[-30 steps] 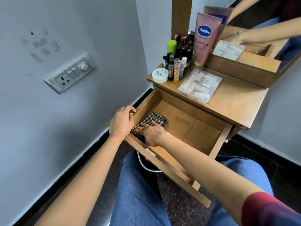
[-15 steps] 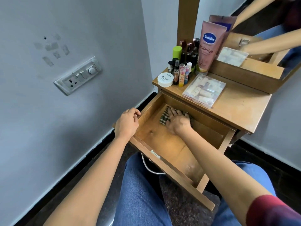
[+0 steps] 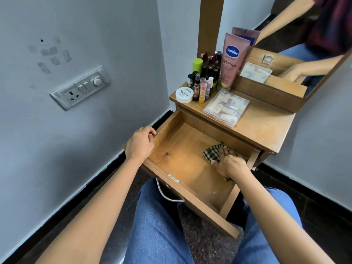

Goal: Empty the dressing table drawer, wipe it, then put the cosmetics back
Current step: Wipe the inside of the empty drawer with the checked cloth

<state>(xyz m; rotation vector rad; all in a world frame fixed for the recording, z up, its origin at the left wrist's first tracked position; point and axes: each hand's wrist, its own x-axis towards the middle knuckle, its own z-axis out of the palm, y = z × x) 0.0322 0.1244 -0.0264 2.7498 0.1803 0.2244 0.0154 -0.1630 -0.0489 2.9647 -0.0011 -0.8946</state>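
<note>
The wooden drawer (image 3: 182, 168) is pulled out wide, and nothing but a cloth lies in it. My left hand (image 3: 140, 144) grips the drawer's left front corner. My right hand (image 3: 229, 165) presses a dark checked cloth (image 3: 211, 154) flat against the drawer floor, close to the right wall. The cosmetics stand on the dressing table top (image 3: 262, 128): a pink Vaseline tube (image 3: 232, 60), a white nail polish jar (image 3: 184, 94), a cluster of small bottles and lip balms (image 3: 204, 80), and a clear plastic box (image 3: 226, 107) of small tubes.
A mirror (image 3: 297, 44) rises behind the table top and reflects my arms. A grey wall with a switch and socket plate (image 3: 80, 87) is close on the left. My legs in blue jeans (image 3: 156, 229) are under the drawer front, beside a metal chair frame (image 3: 167, 195).
My right hand has slid the cloth from the drawer's front left corner, across the back, to the right side. My left hand has kept hold of the same corner.
</note>
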